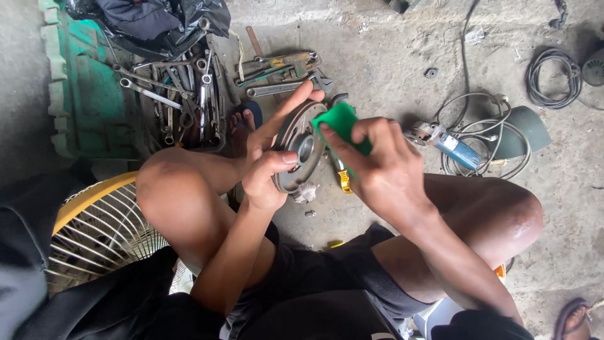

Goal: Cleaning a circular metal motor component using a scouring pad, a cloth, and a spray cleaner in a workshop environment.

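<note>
A round grey metal disc [301,154] with a central hole is held upright between my knees. My left hand [269,157] grips its left rim, thumb on the face and a finger stretched over the top edge. My right hand [377,164] pinches a folded green abrasive pad [343,123] and presses it against the disc's right side. My bare knees flank both hands.
A pile of wrenches and spanners [179,94] lies beside a green case [88,94] at the upper left. An angle grinder [443,143] with coiled cables [491,135] rests on the concrete floor at right. A yellow fan guard [100,226] stands at lower left.
</note>
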